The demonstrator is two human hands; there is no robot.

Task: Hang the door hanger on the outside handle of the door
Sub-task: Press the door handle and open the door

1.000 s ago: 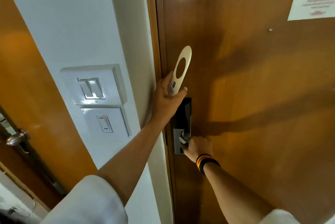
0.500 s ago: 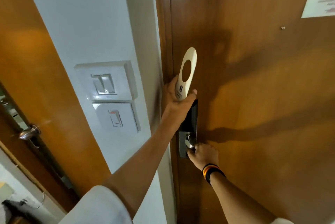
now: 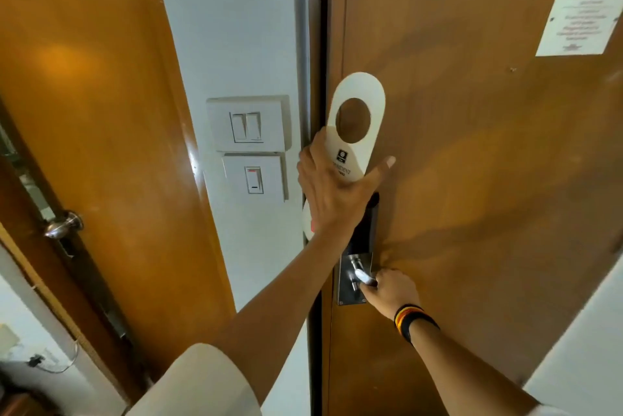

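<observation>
The white oval card door hanger (image 3: pixel 357 132) w/ round hole is held upright by the left hand (image 3: pixel 332 193), closed on its lower part, above the metal handle (image 3: pixel 362 275) of the brown wooden door (image 3: pixel 472 179), which is gripped by the right hand (image 3: pixel 391 291).

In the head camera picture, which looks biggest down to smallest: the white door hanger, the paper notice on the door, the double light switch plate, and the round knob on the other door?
1. door hanger
2. paper notice and light switch plate: look about alike, and they sit at different distances from the camera, so no ranking between them
3. round knob

White wall (image 3: pixel 215 28), light switches (image 3: pixel 248 124), wooden side door (image 3: pixel 84 112).
</observation>
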